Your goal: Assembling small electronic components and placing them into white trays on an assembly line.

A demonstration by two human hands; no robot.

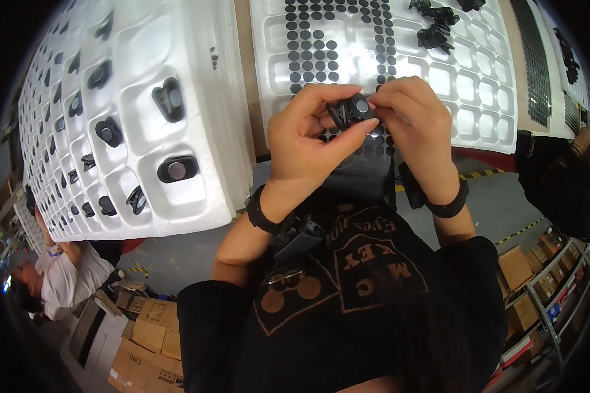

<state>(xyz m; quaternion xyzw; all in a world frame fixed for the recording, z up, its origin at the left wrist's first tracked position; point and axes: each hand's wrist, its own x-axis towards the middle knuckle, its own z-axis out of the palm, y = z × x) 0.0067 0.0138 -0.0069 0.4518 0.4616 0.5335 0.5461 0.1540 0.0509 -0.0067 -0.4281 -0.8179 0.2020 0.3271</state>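
You hold the small black plastic part up in front of your chest, above the sheet of round black pads. It looks light, stiff and smooth, so take it by its outer rim. Your left hand pinches it from below and the side; your right hand presses fingertips on its grey centre. White moulded trays lie close around, with open room only toward your body.
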